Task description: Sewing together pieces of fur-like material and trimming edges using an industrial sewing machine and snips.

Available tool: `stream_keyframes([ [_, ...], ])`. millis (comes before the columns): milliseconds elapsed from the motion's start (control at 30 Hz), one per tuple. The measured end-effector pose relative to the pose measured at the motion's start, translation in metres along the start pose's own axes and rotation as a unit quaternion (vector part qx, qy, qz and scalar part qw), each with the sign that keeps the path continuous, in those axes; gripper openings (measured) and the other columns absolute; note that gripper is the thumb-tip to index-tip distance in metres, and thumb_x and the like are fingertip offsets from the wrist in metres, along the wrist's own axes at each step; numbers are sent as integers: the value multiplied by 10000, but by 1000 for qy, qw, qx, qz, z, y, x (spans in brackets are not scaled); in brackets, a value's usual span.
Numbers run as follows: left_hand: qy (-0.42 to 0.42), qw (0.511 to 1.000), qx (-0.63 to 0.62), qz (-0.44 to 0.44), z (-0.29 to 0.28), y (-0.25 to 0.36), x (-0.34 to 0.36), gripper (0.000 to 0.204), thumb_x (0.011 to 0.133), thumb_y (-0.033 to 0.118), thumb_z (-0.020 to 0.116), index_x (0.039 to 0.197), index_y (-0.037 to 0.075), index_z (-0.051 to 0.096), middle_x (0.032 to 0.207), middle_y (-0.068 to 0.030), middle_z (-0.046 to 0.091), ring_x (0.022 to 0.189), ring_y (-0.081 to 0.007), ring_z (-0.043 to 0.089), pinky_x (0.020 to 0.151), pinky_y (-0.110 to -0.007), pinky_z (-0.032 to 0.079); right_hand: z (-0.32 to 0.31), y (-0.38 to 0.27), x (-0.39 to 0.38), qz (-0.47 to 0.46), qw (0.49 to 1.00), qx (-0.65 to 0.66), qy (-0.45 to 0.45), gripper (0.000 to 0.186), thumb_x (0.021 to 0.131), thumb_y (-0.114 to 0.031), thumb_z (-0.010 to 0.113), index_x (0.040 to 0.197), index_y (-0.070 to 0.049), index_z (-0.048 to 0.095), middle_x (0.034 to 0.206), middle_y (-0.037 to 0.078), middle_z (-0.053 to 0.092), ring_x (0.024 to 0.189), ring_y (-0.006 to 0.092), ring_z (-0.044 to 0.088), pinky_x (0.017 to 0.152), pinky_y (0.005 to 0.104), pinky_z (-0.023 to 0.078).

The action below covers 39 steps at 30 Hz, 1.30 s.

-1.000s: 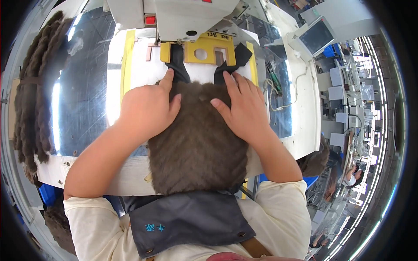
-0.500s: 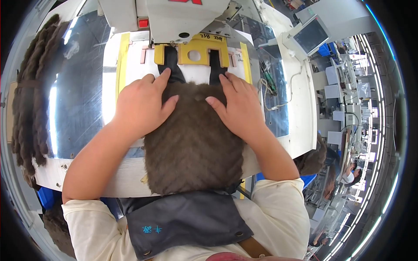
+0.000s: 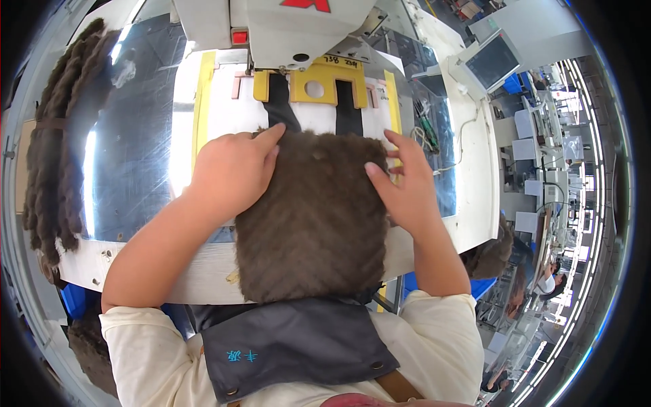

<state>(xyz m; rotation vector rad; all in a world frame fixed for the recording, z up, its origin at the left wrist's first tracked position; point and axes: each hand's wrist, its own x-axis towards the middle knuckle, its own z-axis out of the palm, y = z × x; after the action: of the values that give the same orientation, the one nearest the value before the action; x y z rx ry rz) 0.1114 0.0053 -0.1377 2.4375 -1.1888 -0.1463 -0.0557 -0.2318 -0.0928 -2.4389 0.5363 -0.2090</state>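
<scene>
A brown furry fabric piece [image 3: 312,217] lies on the sewing table, hanging over its near edge. My left hand [image 3: 234,173] rests flat on the piece's upper left corner, fingers pointing to the black straps. My right hand [image 3: 403,183] presses its upper right edge with fingers spread. Two black straps [image 3: 279,102] run from under the fur into a yellow clamp template [image 3: 319,85] beneath the white sewing machine head [image 3: 285,24].
A stack of brown furry pieces [image 3: 57,136] lies along the left of the shiny table top [image 3: 135,142]. A small grey monitor [image 3: 491,61] stands at the right rear. Tools lie by the table's right side. More workstations and another person sit far right.
The view has shifted, so the fur piece and both hands now sit lower and nearer to me. My right hand has slid to the piece's right edge, exposing more of the straps.
</scene>
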Motion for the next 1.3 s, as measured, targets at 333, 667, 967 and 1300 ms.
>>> stream_keyframes([
  [333,-96,992,39,-75,-29,16,14,634,895,145,562,1528,153,524,775,-217,706,731,-390,700,753,-490,567,-11,24,-22,182,944,271,-54,560,932,-138,753,1436,-41,530,1330,105,602,919,111,657,673,232,539],
  [667,-161,987,-6,-9,-36,11,18,737,854,163,560,1583,154,449,804,-232,704,798,-403,698,805,-494,561,-5,22,-34,113,981,142,-64,521,899,-172,784,1371,-49,602,1021,30,559,612,39,473,593,227,438],
  [967,-94,988,62,-111,-17,22,13,683,914,235,550,1559,35,445,750,-197,707,723,-399,700,754,-493,571,-3,18,-30,105,986,112,-64,539,901,-216,775,1379,-40,600,1014,86,620,711,101,537,701,269,482],
  [1300,-40,995,48,-82,-14,22,12,552,987,401,619,1476,148,575,702,-151,690,665,-357,689,675,-486,546,-1,12,-26,60,994,67,-66,557,911,-279,752,1390,-40,598,1253,172,709,826,235,635,839,356,520],
])
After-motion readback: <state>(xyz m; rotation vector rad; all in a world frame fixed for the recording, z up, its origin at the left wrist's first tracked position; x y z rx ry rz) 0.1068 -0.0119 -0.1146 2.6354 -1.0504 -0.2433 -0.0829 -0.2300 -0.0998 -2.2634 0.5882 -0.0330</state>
